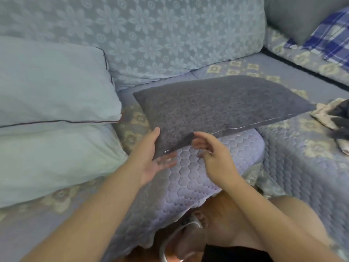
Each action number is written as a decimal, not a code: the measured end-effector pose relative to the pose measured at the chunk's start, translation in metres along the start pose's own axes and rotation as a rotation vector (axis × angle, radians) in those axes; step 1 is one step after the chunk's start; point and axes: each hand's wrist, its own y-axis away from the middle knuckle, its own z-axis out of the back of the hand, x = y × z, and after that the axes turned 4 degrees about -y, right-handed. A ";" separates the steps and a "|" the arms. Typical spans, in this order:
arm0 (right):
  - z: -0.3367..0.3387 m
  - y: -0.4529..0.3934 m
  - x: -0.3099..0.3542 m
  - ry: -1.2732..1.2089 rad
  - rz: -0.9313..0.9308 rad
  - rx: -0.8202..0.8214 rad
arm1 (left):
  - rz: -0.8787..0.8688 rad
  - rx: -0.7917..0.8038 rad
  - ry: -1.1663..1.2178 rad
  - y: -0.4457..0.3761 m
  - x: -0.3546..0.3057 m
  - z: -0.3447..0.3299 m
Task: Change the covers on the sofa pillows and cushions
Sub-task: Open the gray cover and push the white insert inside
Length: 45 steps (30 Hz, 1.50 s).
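Head: grey pillow [217, 103] between loosely spread fingers [166, 163] (both hands, gripping nothing).

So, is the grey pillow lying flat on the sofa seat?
No, the grey pillow is lifted and tilted above the seat, with the left hand at its near corner.

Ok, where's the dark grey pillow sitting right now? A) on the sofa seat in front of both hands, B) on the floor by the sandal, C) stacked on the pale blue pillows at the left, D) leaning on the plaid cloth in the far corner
A: the dark grey pillow lies on the sofa seat, its near edge at the left hand and right hand.
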 end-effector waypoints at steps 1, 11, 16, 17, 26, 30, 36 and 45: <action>0.007 -0.009 -0.001 -0.024 -0.016 -0.044 | 0.007 0.006 0.118 0.008 0.008 0.004; -0.021 -0.004 0.002 0.060 0.055 -0.158 | -0.231 -0.138 -0.146 0.022 0.029 0.027; -0.052 0.019 0.006 0.070 -0.007 0.027 | -0.470 -0.382 -0.424 0.035 0.040 0.018; -0.057 0.022 0.008 0.061 -0.001 0.032 | -0.490 -0.380 -0.411 0.040 0.042 0.014; -0.066 0.019 0.034 -0.037 0.017 -0.028 | -0.719 -0.328 -0.620 0.057 0.026 0.013; -0.064 0.016 0.030 0.141 0.119 -0.017 | -0.670 -0.333 -0.687 0.054 0.033 0.017; -0.060 0.018 0.034 0.443 0.316 -0.116 | -0.780 -0.459 -0.768 0.047 0.038 0.006; 0.057 -0.028 -0.007 0.557 -0.223 -0.583 | -0.871 -0.683 -0.505 0.050 0.021 0.045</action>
